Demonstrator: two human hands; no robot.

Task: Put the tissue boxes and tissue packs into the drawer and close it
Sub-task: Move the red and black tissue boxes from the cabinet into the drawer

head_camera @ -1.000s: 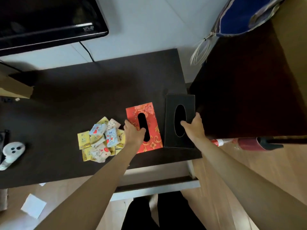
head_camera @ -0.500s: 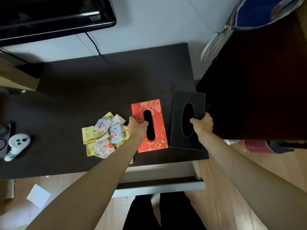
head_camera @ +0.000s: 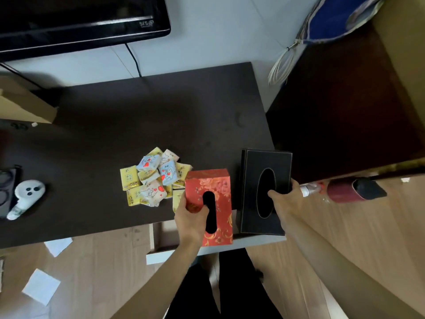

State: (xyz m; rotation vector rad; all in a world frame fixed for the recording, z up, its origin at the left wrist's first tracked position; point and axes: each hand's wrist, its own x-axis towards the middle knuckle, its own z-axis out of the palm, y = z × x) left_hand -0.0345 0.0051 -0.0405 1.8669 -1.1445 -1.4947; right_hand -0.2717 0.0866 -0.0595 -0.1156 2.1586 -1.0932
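Both boxes lifted off the bench's front edge — left hand (head_camera: 192,217) grip clamps red tissue box (head_camera: 210,203), right hand (head_camera: 284,199) grip clamps black tissue box (head_camera: 264,192). Next: lower both into open drawer (head_camera: 161,236).

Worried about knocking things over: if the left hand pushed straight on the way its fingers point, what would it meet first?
Probably the pile of tissue packs, just beyond the left hand, which grips the red tissue box. Depth is unclear; the lifted box might pass above them.
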